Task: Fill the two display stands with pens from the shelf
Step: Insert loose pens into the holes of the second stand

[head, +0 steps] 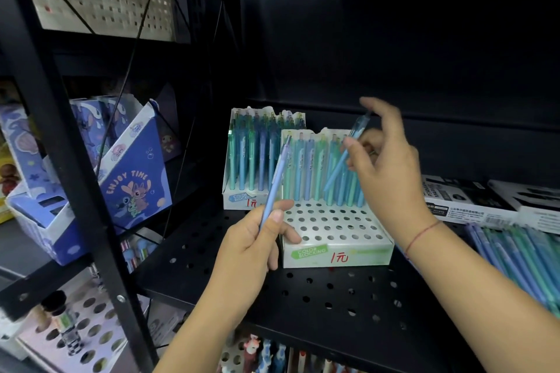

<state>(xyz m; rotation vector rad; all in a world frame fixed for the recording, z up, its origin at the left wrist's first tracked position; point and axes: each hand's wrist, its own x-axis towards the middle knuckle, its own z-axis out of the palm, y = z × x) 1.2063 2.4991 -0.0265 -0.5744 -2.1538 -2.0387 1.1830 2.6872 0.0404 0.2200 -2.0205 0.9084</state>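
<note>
Closest to you, your left hand [251,242] grips a slim lilac-blue plastic pen [274,182] near its lower end. The thumb and fingers [280,206] are curled round the barrel and the clip end points up and slightly right.

Just beyond that hand, the white cardboard display stand [335,254] with the green "COLOR BLOCKING" label sits on the black perforated metal shelf [303,294]. Its front rows of round holes are bare; only the back rows carry pens. Over to your right, the heap of loose blue and green pens [521,254] lies on the same shelf, so I judge that to be your supply.

Further in, your right hand [391,169] pinches a light blue pen [341,163] between thumb and curled fingers, with the index finger lifted clear. The pen is tilted and its lower end sits among the standing pens.

To seat it well, bring it upright before you press, aim for the next free hole in front of the filled rows, and let it drop straight so it does not nudge its neighbours. Then follow with the left-hand pen in the adjoining hole, working back to front.

Behind and to the left, the second white stand [238,198] looks full already, though its rear rows are too dim to be sure.
</note>
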